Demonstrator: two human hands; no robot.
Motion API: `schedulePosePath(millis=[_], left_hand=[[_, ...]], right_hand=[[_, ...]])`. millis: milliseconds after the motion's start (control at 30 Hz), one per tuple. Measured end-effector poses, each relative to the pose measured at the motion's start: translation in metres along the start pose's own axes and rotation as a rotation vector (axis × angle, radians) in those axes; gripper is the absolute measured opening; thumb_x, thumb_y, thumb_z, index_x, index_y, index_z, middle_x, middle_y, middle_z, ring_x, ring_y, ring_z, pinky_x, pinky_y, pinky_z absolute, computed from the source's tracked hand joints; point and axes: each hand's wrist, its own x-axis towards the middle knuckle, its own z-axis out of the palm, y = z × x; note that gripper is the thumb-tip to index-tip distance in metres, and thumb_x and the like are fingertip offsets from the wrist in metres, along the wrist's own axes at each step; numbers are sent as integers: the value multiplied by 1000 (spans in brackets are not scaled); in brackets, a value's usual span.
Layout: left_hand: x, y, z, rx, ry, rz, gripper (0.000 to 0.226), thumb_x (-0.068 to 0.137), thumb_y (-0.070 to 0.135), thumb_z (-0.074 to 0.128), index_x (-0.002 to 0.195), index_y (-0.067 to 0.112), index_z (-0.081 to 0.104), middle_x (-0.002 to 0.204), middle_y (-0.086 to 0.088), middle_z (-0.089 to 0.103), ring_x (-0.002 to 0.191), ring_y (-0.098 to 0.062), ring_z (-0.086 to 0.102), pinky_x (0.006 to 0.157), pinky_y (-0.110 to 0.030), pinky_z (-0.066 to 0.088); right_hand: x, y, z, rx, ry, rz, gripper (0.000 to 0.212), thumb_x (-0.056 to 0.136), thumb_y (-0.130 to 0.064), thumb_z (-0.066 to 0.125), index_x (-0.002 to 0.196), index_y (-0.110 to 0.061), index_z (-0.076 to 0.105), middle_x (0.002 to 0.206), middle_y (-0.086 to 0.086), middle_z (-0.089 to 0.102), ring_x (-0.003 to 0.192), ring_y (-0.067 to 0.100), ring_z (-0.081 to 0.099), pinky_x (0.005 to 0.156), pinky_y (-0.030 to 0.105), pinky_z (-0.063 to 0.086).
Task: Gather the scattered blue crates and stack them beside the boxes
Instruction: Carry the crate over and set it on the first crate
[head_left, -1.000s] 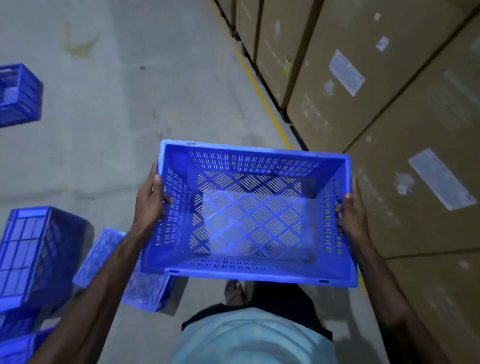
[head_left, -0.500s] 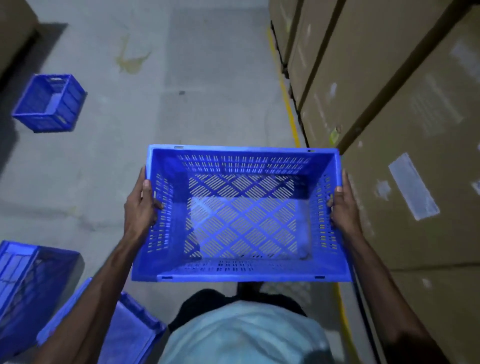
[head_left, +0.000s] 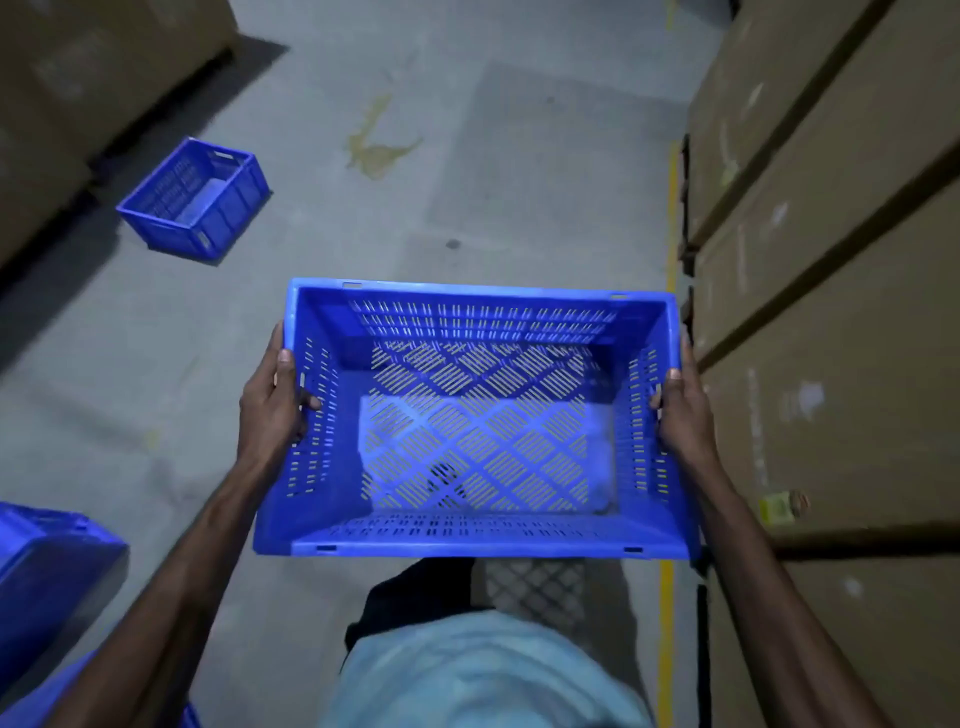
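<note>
Floor (head_left: 519, 156): far crate (head_left: 195, 200) nearer; carried crate (head_left: 483, 540) unchanged.

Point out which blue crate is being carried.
The centre crate, gripped at both sides by the left hand and right hand; the small floor crate and lower-left crates are untouched.

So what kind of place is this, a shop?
Probably a warehouse or storeroom: big stacked cardboard boxes line a bare concrete floor with a yellow line painted along them. Blue plastic crates are about: the carried crate and a loose crate on the floor.
</note>
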Motion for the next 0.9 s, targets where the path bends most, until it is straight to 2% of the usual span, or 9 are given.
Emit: schedulePosePath(millis=[67, 133, 200, 267, 433, 567, 667, 767, 900], left_hand=[[60, 8, 13, 0, 25, -27, 39, 109, 46, 38, 146, 60, 41, 76, -11, 59, 47, -12, 47, 37, -21, 33], [114, 18, 20, 3, 55, -46, 39, 108, 49, 38, 145, 62, 41, 75, -12, 60, 49, -17, 46, 39, -22, 34], [166, 29, 26, 4, 69, -63, 40, 107, 52, 38, 146, 62, 39, 72, -12, 61, 54, -21, 47, 43, -24, 36], [212, 42, 30, 10, 100, -76, 40, 107, 54, 37, 146, 61, 39, 70, -10, 60, 54, -22, 46, 45, -25, 37], [327, 67, 40, -8, 154, -66, 40, 107, 53, 37, 147, 62, 37, 72, -11, 59, 55, -21, 44, 45, -25, 35], [428, 73, 48, -10, 201, -80, 40, 108, 52, 35, 146, 63, 36, 71, -9, 59, 53, -19, 45, 46, -24, 36], [507, 75, 56, 11, 239, -87, 41, 107, 55, 36, 148, 62, 35, 70, -9, 59, 50, -18, 45, 47, -25, 37], [589, 87, 62, 44, 285, -84, 42, 107, 56, 35, 149, 61, 34, 70, -11, 59, 47, -17, 44, 45, -25, 38], [683, 105, 60, 52, 333, -70, 43, 109, 52, 35, 151, 57, 35, 70, -14, 60, 46, -19, 46, 44, -27, 40]], right_hand=[[62, -22, 32, -10, -23, -7, 49, 95, -60, 26, 141, -77, 20, 78, -11, 62, 60, 15, 51, 66, 41, 44], [120, -44, 58, -39, -42, -20, 53, 93, -63, 25, 145, -73, 19, 79, -11, 63, 61, 17, 52, 63, 38, 45], [176, -68, 85, -35, -66, -35, 51, 89, -69, 25, 138, -80, 17, 72, -6, 60, 57, 15, 49, 56, 34, 41], [228, -91, 109, -24, -85, -51, 45, 91, -67, 26, 132, -85, 16, 73, -4, 60, 58, 16, 49, 58, 36, 41], [350, -147, 181, 7, -98, -113, 44, 96, -65, 30, 135, -81, 19, 74, -6, 59, 60, 14, 50, 53, 24, 41], [451, -189, 258, 28, -143, -158, 49, 92, -81, 30, 140, -78, 19, 78, -6, 59, 61, 13, 50, 58, 25, 41], [524, -221, 323, 59, -211, -178, 44, 95, -68, 30, 136, -80, 21, 78, -5, 59, 61, 15, 49, 62, 31, 40], [602, -263, 386, 34, -282, -211, 44, 97, -63, 31, 136, -81, 20, 78, -5, 61, 62, 17, 50, 66, 40, 43], [696, -333, 456, 2, -356, -265, 43, 91, -71, 26, 130, -86, 16, 100, -5, 64, 75, 22, 56, 78, 44, 48]])
